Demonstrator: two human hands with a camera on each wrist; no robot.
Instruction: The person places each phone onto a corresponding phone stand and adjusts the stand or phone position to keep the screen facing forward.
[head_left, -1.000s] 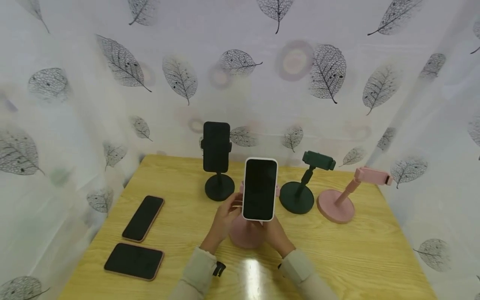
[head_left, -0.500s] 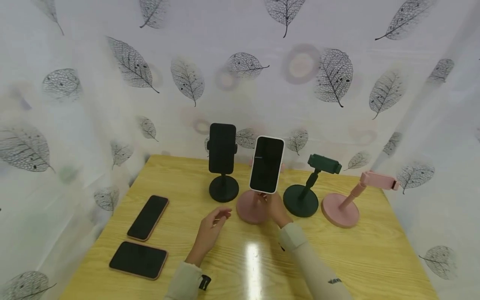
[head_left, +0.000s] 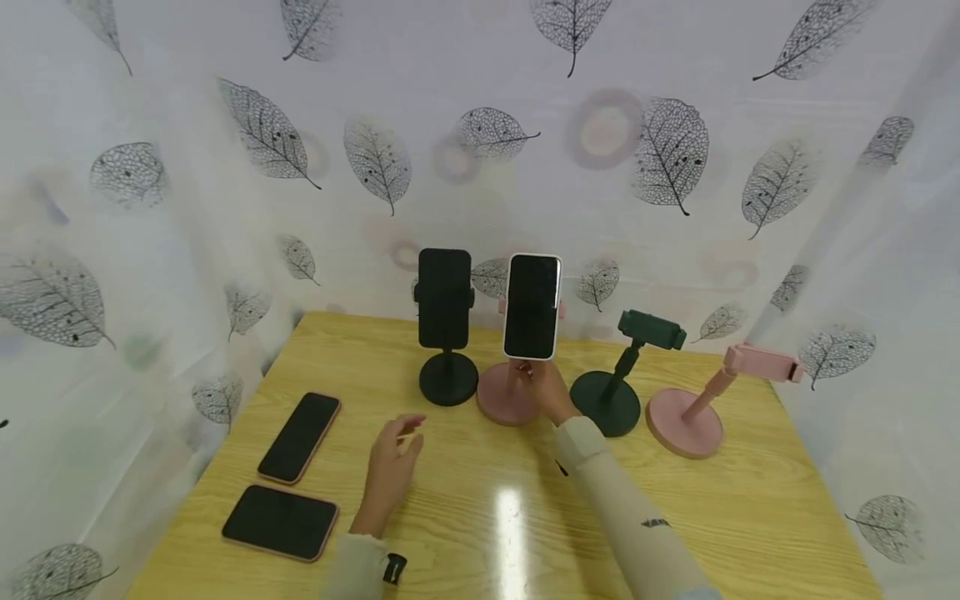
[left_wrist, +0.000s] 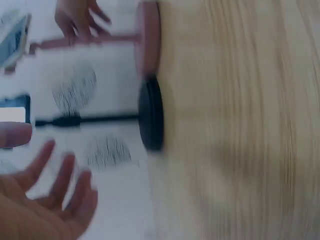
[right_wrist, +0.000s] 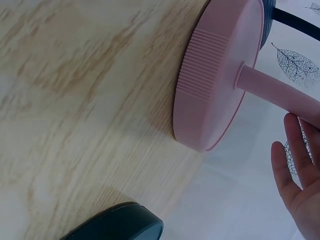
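Pink stand (head_left: 497, 402) has its stem gripped by fingers of the right hand (head_left: 551, 392), a white-framed phone (head_left: 532, 307) just above them. Fingers of the left hand (head_left: 392, 465) are loosely apart.

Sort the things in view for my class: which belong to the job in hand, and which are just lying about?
Part of the job, it seems:
white-edged phone
pink stand bearing it, with the right hand at its stem

Seemingly just lying about:
black stand and its dark phone
green stand
second pink stand
farther flat phone
nearer flat phone
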